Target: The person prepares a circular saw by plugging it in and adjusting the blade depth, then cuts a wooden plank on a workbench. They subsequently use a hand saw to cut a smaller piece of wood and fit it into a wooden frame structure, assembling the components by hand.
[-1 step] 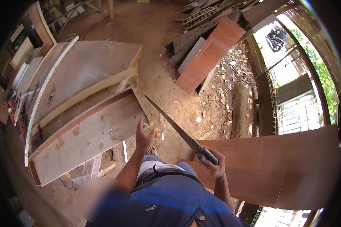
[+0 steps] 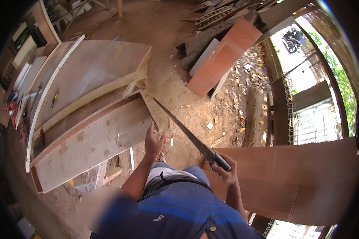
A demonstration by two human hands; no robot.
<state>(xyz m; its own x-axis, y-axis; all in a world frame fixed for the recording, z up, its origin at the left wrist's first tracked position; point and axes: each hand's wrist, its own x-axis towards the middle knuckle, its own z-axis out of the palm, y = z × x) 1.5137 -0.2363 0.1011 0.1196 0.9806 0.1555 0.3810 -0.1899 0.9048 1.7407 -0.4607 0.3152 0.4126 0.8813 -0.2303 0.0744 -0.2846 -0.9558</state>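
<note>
My right hand [image 2: 228,172] is closed round the dark handle of a handsaw [image 2: 189,134]. Its long blade slants away up and to the left, with the narrow tip over the dirt floor. My left hand [image 2: 152,144] holds nothing, its thumb and fingers apart. It is beside the right end of a shallow wooden box [image 2: 73,161], a pale panel with raised brown edges; whether the fingertips touch that edge I cannot tell.
A workbench [image 2: 103,55] with a wooden rail stands beyond the box; tools [image 2: 22,129] lie at far left. An orange-brown board [image 2: 225,57] leans near stacked timber. A large brown panel [image 2: 291,169] lies to my right, near a log [image 2: 254,115].
The whole view has shifted very slightly. My left hand is a little closer to the box's end edge; my right hand keeps its grip on the handsaw.
</note>
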